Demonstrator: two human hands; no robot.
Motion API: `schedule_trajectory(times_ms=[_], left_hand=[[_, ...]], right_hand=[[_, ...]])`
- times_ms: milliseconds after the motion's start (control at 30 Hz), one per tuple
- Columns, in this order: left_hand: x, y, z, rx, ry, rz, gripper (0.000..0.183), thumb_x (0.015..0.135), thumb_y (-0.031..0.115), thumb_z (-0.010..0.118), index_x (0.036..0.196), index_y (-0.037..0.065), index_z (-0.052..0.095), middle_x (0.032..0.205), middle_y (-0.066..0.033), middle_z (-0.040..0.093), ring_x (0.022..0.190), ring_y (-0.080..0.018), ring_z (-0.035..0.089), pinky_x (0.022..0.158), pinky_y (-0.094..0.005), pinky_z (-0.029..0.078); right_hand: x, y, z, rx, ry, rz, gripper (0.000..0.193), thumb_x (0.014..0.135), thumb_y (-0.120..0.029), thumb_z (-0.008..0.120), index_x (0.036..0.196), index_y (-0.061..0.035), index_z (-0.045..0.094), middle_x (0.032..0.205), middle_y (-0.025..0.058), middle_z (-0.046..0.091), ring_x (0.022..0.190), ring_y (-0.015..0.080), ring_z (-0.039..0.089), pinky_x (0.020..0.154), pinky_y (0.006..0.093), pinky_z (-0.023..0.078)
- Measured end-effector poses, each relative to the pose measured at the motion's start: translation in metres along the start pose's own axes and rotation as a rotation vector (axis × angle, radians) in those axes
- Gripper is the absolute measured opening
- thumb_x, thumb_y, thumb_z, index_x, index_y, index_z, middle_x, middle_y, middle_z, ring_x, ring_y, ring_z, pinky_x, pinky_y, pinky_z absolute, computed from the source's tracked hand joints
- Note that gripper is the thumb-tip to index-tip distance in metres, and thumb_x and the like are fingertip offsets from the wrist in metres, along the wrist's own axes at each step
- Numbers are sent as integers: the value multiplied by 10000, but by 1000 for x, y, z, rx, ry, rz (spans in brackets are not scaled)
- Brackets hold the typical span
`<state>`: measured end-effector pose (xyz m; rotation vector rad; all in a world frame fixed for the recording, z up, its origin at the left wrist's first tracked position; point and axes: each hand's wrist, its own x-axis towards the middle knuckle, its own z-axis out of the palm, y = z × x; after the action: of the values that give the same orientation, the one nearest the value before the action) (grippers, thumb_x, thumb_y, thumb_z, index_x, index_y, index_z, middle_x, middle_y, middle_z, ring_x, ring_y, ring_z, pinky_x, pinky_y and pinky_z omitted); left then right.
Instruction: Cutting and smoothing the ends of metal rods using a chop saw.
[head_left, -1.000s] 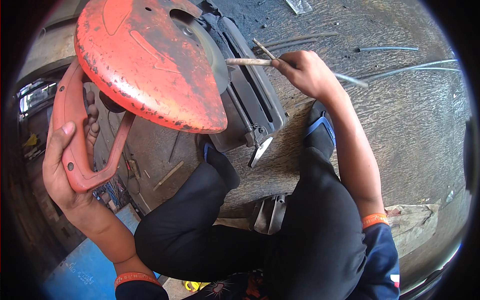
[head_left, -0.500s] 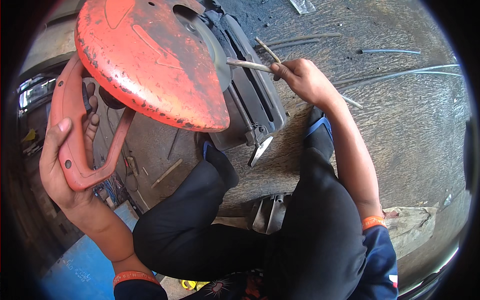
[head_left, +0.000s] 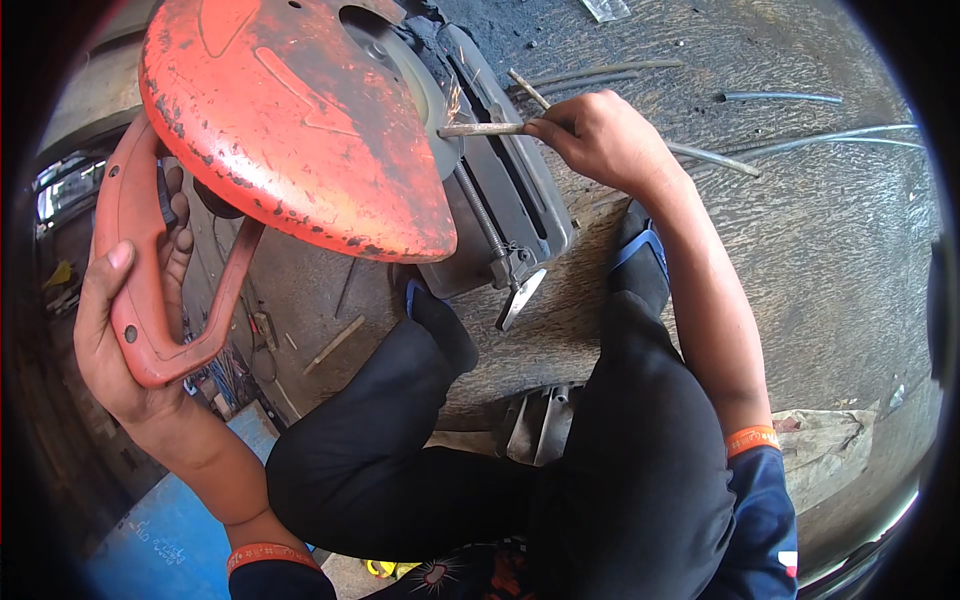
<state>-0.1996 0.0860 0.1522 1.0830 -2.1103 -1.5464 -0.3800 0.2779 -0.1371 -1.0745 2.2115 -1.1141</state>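
Note:
A cut-off saw with a scuffed red blade guard (head_left: 300,140) stands at the upper left. My left hand (head_left: 98,350) is wrapped around its red loop handle (head_left: 132,285), thumb along the near side. From the right, my right hand (head_left: 605,145) grips a thin metal rod (head_left: 485,129) close to the saw. The rod's tip meets the edge of the grey cutting disc (head_left: 432,110), where small sparks (head_left: 455,100) fly up. Its other end sticks out behind my wrist. Part of the disc is hidden by the guard.
Below the disc lies the dark saw base (head_left: 520,190) with a threaded clamp screw (head_left: 480,210). Several rods and a short tube (head_left: 780,99) lie on the floor to the right. My sandalled feet flank the base. A blue panel (head_left: 165,530) is at lower left.
Sparks now show at the disc. The guard and handle have shifted slightly left with my left hand. My right hand has turned and moved a little left, swinging the rod's far end upward.

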Motion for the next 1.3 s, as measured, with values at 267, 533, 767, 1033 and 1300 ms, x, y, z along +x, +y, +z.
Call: schedule_trajectory(times_ms=[267, 533, 767, 1033, 1300], left_hand=[[1, 0, -4, -28, 50, -37, 571, 871, 132, 522, 1324, -169, 350, 1213, -288, 532, 1094, -309, 567, 979, -380, 431], [3, 1, -10, 41, 3, -33, 562, 861, 101, 531, 1336, -144, 357, 1181, -261, 545, 1039, -283, 579, 967, -375, 438], [1, 1, -2, -4, 38, -39, 563, 878, 114, 500, 1350, -148, 339, 1274, -271, 502, 1120, -317, 560, 973, -394, 438], [-1, 1, 2, 0, 75, -12, 523, 887, 109, 538, 1321, -133, 375, 1127, -246, 584, 948, -291, 625, 904, -370, 506], [2, 2, -4, 54, 63, -45, 587, 863, 150, 524, 1331, -162, 354, 1228, -291, 528, 1110, -317, 567, 977, -389, 435]], right_hand=[[3, 3, -1, -56, 71, -132, 291, 826, -340, 664, 789, -56, 715, 677, 160, 645, 688, 345, 648, 641, 431, 527], [31, 7, -13, -348, 160, -288, 174, 874, -253, 612, 891, -116, 718, 783, 125, 678, 750, 300, 666, 691, 417, 517], [32, 3, -11, -526, 177, -337, 193, 881, -271, 623, 998, -144, 710, 874, 29, 656, 944, 191, 613, 871, 386, 408], [29, -1, -10, -526, 208, -362, 195, 879, -284, 625, 1002, -155, 705, 858, 22, 640, 925, 178, 600, 855, 377, 378], [29, -3, -19, -478, 249, -470, 120, 814, -198, 593, 764, -141, 687, 752, 39, 571, 840, 215, 536, 771, 410, 324]])
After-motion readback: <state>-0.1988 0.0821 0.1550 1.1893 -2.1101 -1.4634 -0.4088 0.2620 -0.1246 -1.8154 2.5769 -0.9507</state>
